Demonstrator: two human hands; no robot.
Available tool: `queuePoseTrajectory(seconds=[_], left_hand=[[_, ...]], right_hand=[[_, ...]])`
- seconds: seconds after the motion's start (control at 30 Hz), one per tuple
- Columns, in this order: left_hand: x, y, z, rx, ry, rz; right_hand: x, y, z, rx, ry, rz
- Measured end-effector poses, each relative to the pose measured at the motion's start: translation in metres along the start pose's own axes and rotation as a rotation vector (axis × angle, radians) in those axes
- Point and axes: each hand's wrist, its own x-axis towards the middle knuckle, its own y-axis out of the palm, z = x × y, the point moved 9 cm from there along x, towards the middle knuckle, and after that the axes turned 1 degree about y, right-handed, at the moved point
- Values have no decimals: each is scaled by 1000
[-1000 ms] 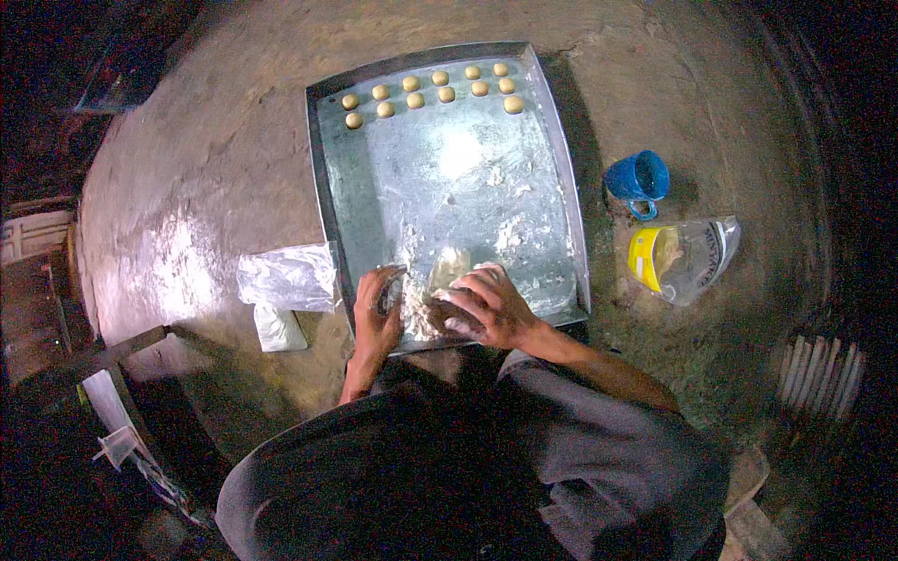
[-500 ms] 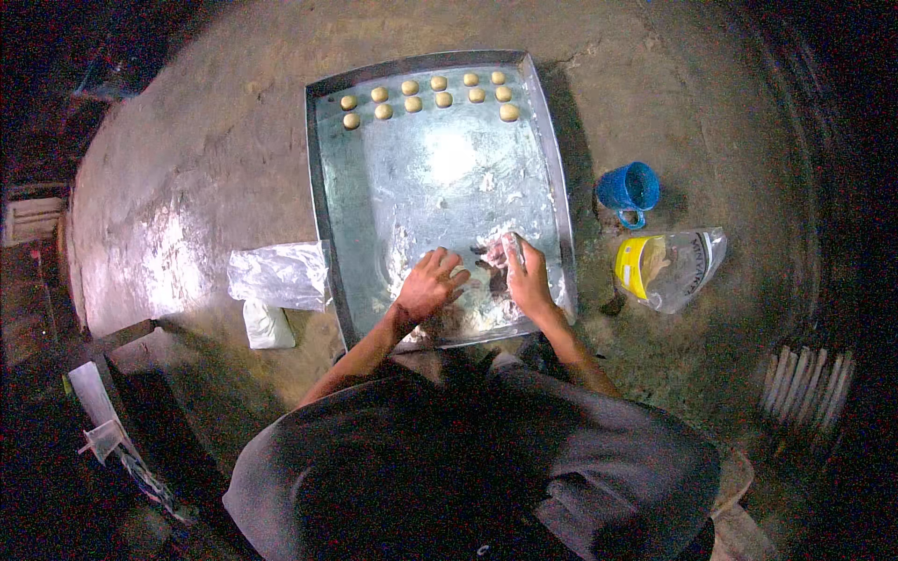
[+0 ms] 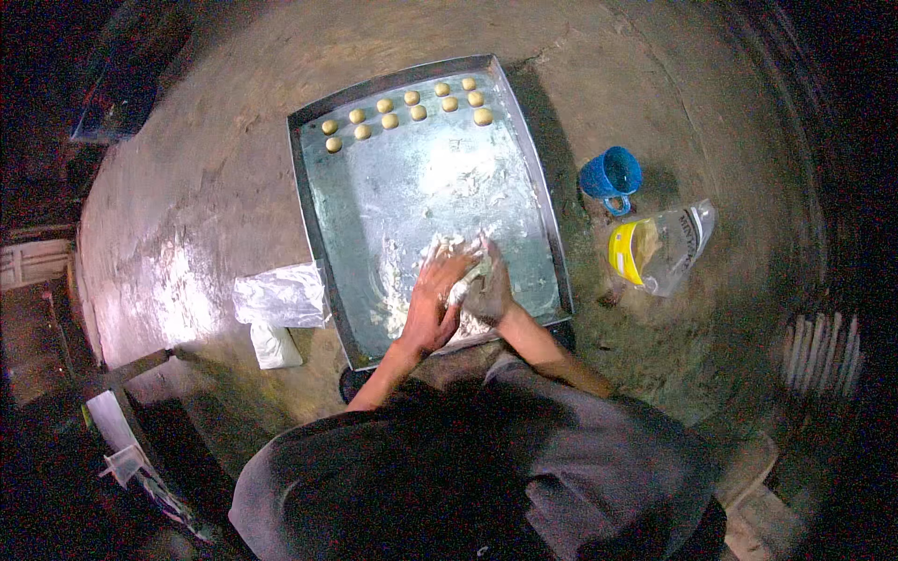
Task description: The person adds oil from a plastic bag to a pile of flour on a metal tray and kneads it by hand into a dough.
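Note:
Near the front of a shallow metal tray [image 3: 421, 201], my two hands meet palm to palm, coated in white flour. My left hand [image 3: 438, 292] lies with its fingers stretched out against my right hand [image 3: 490, 288], whose fingers also look straight, though slightly blurred. Whether anything sits between the palms is hidden. White flour [image 3: 398, 304] and doughy crumbs are scattered on the tray floor around and under them. Along the tray's far end, small round dough balls [image 3: 390, 121] stand in two rows.
Left of the tray lie a clear plastic bag [image 3: 281, 295] and a small white packet [image 3: 273, 346]. On the right stand a blue mug [image 3: 611, 176] and a clear plastic bag with a yellow band [image 3: 659, 248]. A wooden frame [image 3: 126, 367] is at the lower left.
My hands, apart over the tray before, have come together, the left moving right to meet the other. The whole view has turned slightly, tilting the tray.

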Motion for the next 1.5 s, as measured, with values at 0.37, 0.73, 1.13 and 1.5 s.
queuePoseTrajectory(seconds=[0.37, 0.73, 1.13, 1.5], left_hand=[[-53, 30, 109, -1206, -769, -517], [-59, 12, 88, -1164, -986, -595], [-14, -37, 53, 8, -192, -128], [-70, -85, 49, 214, -321, 152]], right_hand=[[-27, 89, 38, -1529, -701, 32], [-53, 108, -1, -1944, -1001, 257], [-29, 62, -24, -589, 218, -230], [-65, 84, 35, -2048, -445, 608]])
